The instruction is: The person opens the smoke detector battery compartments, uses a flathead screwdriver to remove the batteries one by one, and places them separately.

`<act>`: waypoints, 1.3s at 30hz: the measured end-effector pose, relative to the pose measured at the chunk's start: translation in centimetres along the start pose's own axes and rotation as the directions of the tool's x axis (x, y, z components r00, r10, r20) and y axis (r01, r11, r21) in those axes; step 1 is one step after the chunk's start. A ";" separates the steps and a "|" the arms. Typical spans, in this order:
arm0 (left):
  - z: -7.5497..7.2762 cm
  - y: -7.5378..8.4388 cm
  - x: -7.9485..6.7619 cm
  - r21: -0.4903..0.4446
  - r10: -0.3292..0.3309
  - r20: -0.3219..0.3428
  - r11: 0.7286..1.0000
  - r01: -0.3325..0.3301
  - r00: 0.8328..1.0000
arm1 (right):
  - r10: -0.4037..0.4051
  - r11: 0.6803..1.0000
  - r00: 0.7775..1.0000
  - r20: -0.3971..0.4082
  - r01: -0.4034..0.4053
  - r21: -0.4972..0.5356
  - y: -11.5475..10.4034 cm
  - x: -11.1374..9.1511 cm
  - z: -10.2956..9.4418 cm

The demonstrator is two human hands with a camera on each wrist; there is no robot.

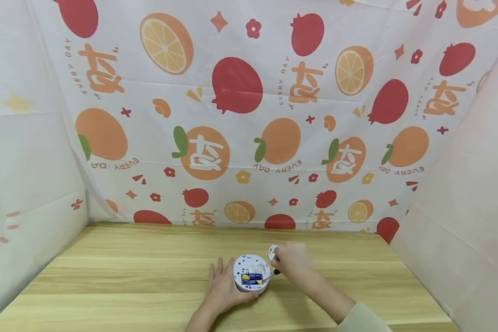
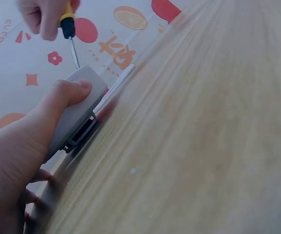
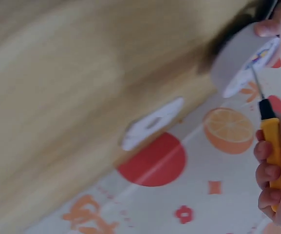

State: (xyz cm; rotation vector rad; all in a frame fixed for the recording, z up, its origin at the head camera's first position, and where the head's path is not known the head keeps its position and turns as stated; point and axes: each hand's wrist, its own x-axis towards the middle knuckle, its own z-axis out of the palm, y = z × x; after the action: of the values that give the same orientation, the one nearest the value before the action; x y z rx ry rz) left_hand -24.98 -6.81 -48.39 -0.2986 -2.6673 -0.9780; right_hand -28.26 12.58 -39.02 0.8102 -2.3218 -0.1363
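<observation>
A round white battery-powered device (image 1: 242, 263) lies on the table with its open battery compartment facing up. Blue and yellow batteries (image 1: 252, 279) sit inside it. My left hand (image 1: 223, 288) holds the device from the left, its thumb (image 2: 79, 90) on the near side wall. Curled round the yellow handle of a screwdriver (image 3: 272, 146), my right hand (image 1: 293, 262) is above and right of the device. The screwdriver's metal shaft slants down, its tip at the right end of the batteries; exact contact there cannot be made out.
A flat white cover (image 3: 152, 123) with a hole lies on the table just behind and right of the device. The wooden table (image 1: 128, 276) ends at a fruit-printed cloth (image 1: 240, 203) at the back, with pale cloth walls at both sides.
</observation>
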 end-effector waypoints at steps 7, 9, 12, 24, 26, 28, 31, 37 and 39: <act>-0.2 -0.3 0.0 -0.004 -0.010 -0.008 1.000 0.010 1.000 | 0.192 0.955 0.979 0.066 -0.202 0.219 1.2 -2.0 1.7; -0.3 -0.3 0.0 -0.008 -0.013 -0.005 1.000 0.013 1.000 | 0.243 0.924 0.963 0.113 -0.266 0.276 1.4 -2.6 2.1; -0.3 -0.3 0.0 -0.008 -0.014 -0.002 1.000 0.014 1.000 | 0.297 0.875 0.940 0.169 -0.339 0.345 1.6 -3.3 2.6; -0.2 0.0 0.0 -0.005 -0.004 0.009 1.000 0.004 1.000 | 0.307 0.843 0.905 0.295 -0.403 0.357 2.2 -3.5 2.6; -0.2 0.0 -0.1 -0.007 0.001 0.010 1.000 -0.001 1.000 | 0.210 0.906 0.939 0.272 -0.292 0.308 2.4 -3.0 1.9; -0.2 0.0 -0.1 -0.004 0.005 0.013 1.000 -0.005 1.000 | 0.103 0.944 0.955 0.279 -0.182 0.276 2.8 -2.5 1.0; -0.2 0.0 -0.1 -0.002 0.005 0.017 1.000 -0.005 1.000 | -0.045 0.967 0.948 0.314 -0.038 0.253 3.4 -1.8 -0.2; -0.1 -0.1 0.0 -0.007 0.004 0.018 1.000 -0.004 1.000 | -0.205 0.952 0.881 0.427 0.078 0.295 4.1 -1.0 -1.7; 0.0 -0.1 0.0 -0.009 0.004 0.015 1.000 -0.004 1.000 | -0.226 0.944 0.867 0.445 0.083 0.320 4.3 -0.8 -2.0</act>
State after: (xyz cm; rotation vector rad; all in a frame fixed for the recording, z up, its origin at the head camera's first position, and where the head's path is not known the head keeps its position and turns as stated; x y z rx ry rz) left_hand -24.96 -6.90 -48.44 -0.3144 -2.6753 -0.9907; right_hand -28.73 16.72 -36.69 1.2307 -2.7804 -0.0686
